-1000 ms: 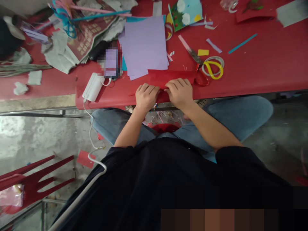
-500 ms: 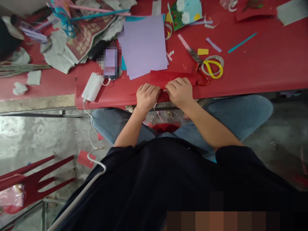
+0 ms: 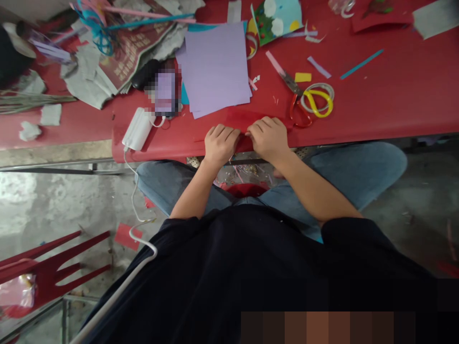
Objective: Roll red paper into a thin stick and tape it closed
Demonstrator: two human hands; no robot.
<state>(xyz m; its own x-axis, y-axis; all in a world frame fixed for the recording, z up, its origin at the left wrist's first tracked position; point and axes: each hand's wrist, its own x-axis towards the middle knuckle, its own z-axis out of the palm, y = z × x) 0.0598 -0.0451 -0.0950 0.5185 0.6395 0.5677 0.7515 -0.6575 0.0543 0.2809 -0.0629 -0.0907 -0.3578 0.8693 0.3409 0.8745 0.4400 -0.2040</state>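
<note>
Head view shows the left hand (image 3: 219,144) and right hand (image 3: 268,138) just apart, fingers curled onto the near edge of red paper (image 3: 245,119), eight o'clock from the scissors (image 3: 296,89) on the worktop (image 3: 376,105), probably light, bendy, easily creased, best pinched along that edge.

Your cam's on your head, aimed steeply down and forward, so your shirt (image 3: 229,258) fills the bottom and the table (image 3: 380,102) spans the top. Pretty close in, too: left hand (image 3: 220,144) and right hand (image 3: 268,137) sit just above center.
</note>
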